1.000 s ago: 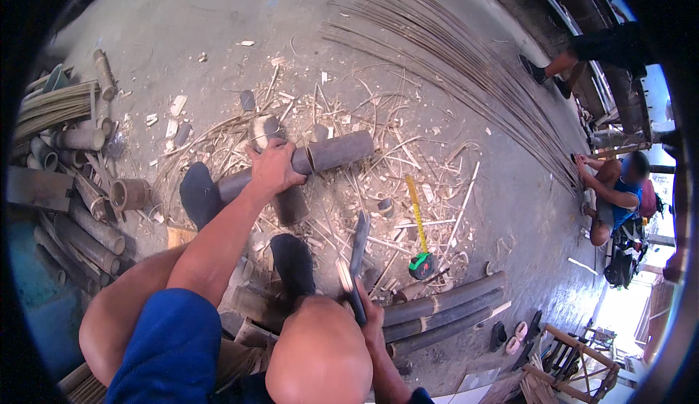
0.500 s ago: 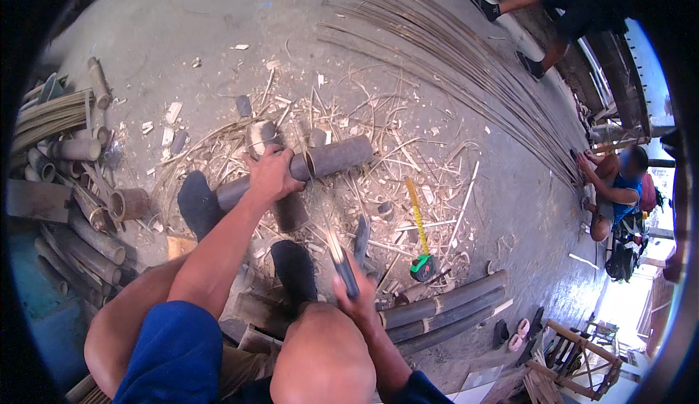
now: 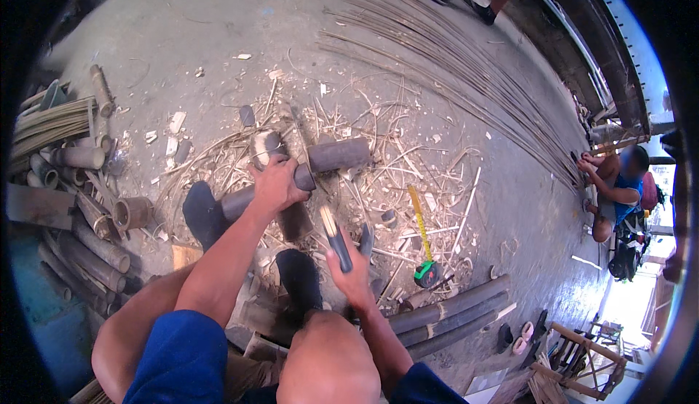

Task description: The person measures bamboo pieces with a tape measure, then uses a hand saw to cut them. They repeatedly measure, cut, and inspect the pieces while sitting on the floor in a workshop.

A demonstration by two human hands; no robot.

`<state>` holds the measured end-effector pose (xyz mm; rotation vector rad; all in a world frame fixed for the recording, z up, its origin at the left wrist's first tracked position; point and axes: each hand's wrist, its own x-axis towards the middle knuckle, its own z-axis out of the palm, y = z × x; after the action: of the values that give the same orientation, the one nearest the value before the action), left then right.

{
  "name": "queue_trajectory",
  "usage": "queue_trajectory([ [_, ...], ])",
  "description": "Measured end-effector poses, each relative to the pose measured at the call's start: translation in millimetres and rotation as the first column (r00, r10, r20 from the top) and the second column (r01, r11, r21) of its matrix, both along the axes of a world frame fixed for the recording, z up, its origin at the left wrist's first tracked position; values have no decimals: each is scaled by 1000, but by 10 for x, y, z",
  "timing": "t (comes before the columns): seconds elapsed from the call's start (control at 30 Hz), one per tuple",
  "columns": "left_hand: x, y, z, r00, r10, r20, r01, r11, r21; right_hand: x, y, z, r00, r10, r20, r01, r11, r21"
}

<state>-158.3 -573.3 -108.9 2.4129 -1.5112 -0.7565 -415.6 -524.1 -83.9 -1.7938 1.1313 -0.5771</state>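
Note:
My left hand (image 3: 277, 185) is closed around a dark bamboo tube (image 3: 237, 202), close to its cut end. This tube rests across another thick bamboo piece (image 3: 295, 222). Just beyond the cut end lies a separate length of bamboo (image 3: 340, 154), slightly out of line with the held tube. My right hand (image 3: 351, 267) grips the dark handle of a hand saw (image 3: 336, 244). The saw's thin blade is blurred and points up toward the gap between the two bamboo parts. My dark-covered left foot (image 3: 202, 211) is against the tube; my other foot (image 3: 298, 280) is nearer.
Shavings and offcuts (image 3: 408, 222) cover the floor around the bamboo. A tape measure (image 3: 427, 273) lies extended at the right, near several bamboo poles (image 3: 451, 306). More bamboo (image 3: 87, 247) is piled at the left. Long thin strips (image 3: 451, 76) stretch toward a crouching person (image 3: 619, 185).
The right-hand bamboo length has come apart from the held tube, whose cut end now shows. My right hand and saw have shifted slightly. The standing person's feet have moved left.

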Motion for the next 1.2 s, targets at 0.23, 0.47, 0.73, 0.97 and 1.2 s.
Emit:
queue_trajectory([
  [0.23,-82,-25,-44,998,-20,60,30,985,-169,-1140,535,592,825,-478,300,363,857,367],
  [0.47,-463,-674,0,971,-160,180,175,982,-70,-1510,-469,235,890,-454,-37,436,872,-225],
  [0.73,-419,-906,80,982,-126,-141,140,986,95,-1570,-377,-314,748,-218,-627,-103,895,-434],
  [0.97,-737,-390,337,640,8,-768,-344,897,-278,-1178,792,-595,672,-68,-738,-5,995,-96],
  [1.2,-1144,226,-207,653,17,-758,-403,855,-327,-1253,987,-955,769,-201,-607,164,980,-117],
])
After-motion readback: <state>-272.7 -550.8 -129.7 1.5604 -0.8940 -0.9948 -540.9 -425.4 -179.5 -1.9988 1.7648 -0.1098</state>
